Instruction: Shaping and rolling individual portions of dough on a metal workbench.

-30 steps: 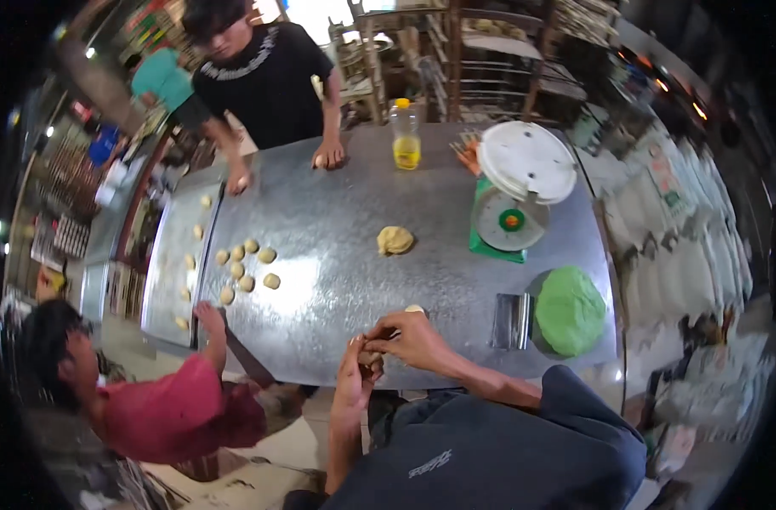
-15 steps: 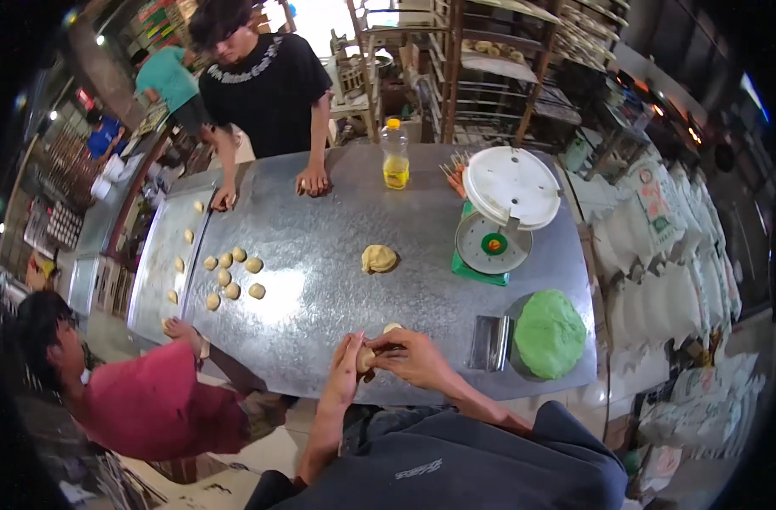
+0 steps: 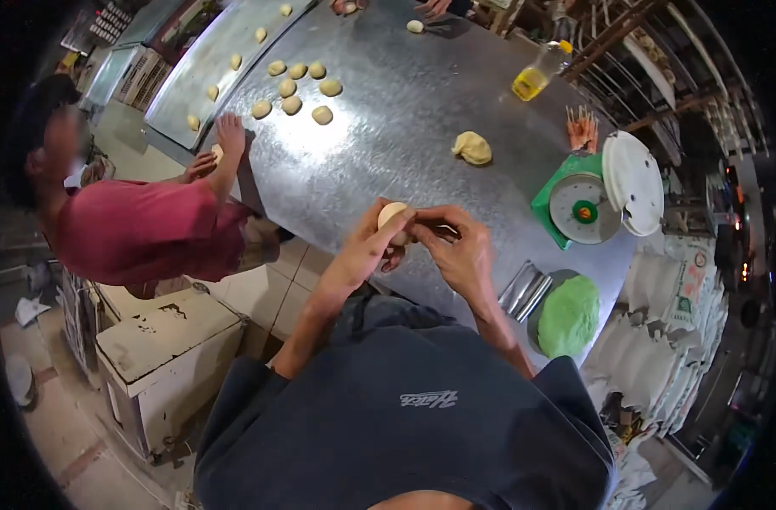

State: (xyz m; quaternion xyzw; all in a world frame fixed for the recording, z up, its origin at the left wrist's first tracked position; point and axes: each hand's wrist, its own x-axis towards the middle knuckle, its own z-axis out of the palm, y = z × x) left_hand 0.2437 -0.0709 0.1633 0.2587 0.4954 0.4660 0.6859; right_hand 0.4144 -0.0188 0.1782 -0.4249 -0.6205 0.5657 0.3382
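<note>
A pale round dough ball (image 3: 392,213) is held up over the table's near edge. My left hand (image 3: 360,255) wraps around it, fingers on the far side and thumb across the front. From the right, my right hand (image 3: 461,254) closes its bent fingers and thumb on the dough's side; its fingertips are partly hidden. A larger yellowish dough lump (image 3: 473,148) lies on the metal table beyond my hands. Right of my right hand are a shiny metal scraper (image 3: 525,291) and a big green dough mass (image 3: 570,315).
Several small dough balls (image 3: 291,104) sit at the left. A person in a red shirt (image 3: 150,225) works there. A green scale (image 3: 585,209) with a white pan stands right, near an oil bottle (image 3: 537,75). Another person's hand (image 3: 433,8) shows at the far edge. White sacks (image 3: 647,361) are stacked right.
The view has tilted down and turned, so the table appears higher up. My hands still hold dough, now with the ball raised and more visible. The red-shirted person's two hands now show at the table.
</note>
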